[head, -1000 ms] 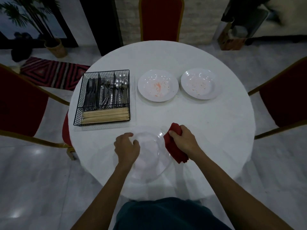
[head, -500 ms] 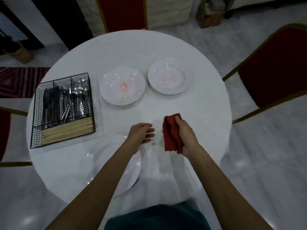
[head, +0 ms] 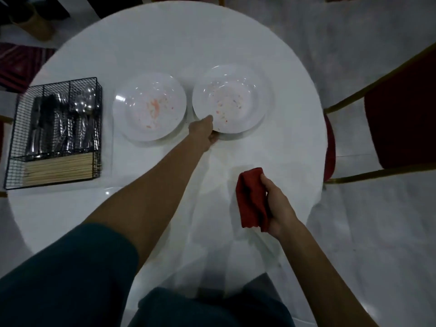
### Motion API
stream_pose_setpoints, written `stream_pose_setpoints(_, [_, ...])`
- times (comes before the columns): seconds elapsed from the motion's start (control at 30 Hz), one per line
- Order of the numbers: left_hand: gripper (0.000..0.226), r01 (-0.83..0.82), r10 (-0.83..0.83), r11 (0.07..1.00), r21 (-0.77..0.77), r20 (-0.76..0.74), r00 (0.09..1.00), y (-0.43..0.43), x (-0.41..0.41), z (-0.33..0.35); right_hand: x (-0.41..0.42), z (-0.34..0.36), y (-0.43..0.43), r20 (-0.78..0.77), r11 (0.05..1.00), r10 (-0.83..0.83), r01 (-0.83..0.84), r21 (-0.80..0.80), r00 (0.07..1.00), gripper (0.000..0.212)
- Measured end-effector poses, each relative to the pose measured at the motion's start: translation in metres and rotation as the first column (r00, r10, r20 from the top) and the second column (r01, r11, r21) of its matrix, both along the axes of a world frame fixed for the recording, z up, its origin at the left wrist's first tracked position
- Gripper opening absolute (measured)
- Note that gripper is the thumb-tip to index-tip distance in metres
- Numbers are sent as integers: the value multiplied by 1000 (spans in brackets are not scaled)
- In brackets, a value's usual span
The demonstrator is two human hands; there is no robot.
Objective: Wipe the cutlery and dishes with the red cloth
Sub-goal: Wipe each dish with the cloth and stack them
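Two white stained plates stand side by side on the round white table [head: 165, 48]. My left hand [head: 204, 132] reaches across and grips the near rim of the right plate [head: 232, 99], which has faint reddish specks. The left plate [head: 151, 108] carries orange smears and is untouched. My right hand [head: 277, 204] is closed on the folded red cloth [head: 252, 199], held above the table near its front right. A black wire basket [head: 53, 133] at the left holds knives, forks, spoons and wooden chopsticks. The plate wiped earlier is hidden behind my left arm.
Red chairs with gold frames stand around the table; one chair [head: 398, 119] is close at the right. A striped rug [head: 16, 64] and a plant basket [head: 35, 24] lie beyond the table's far left on the pale tiled floor.
My left hand let go of the near plate, reached forward and took the right stained plate by its rim. My right hand drew back with the cloth. My view shifted rightward and down.
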State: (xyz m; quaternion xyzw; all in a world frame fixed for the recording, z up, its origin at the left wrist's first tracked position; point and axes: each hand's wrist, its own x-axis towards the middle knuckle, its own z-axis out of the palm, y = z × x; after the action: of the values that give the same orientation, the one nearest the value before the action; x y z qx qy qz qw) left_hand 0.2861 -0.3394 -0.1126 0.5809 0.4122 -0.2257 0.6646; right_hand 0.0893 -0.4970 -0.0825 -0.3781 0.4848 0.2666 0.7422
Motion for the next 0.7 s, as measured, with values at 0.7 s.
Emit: stream_pose_setpoints(0.7, [31, -424, 443, 884, -197, 57, 895, 69, -160, 75, 3, 88, -9, 238, 991, 44, -13, -131, 970, 35])
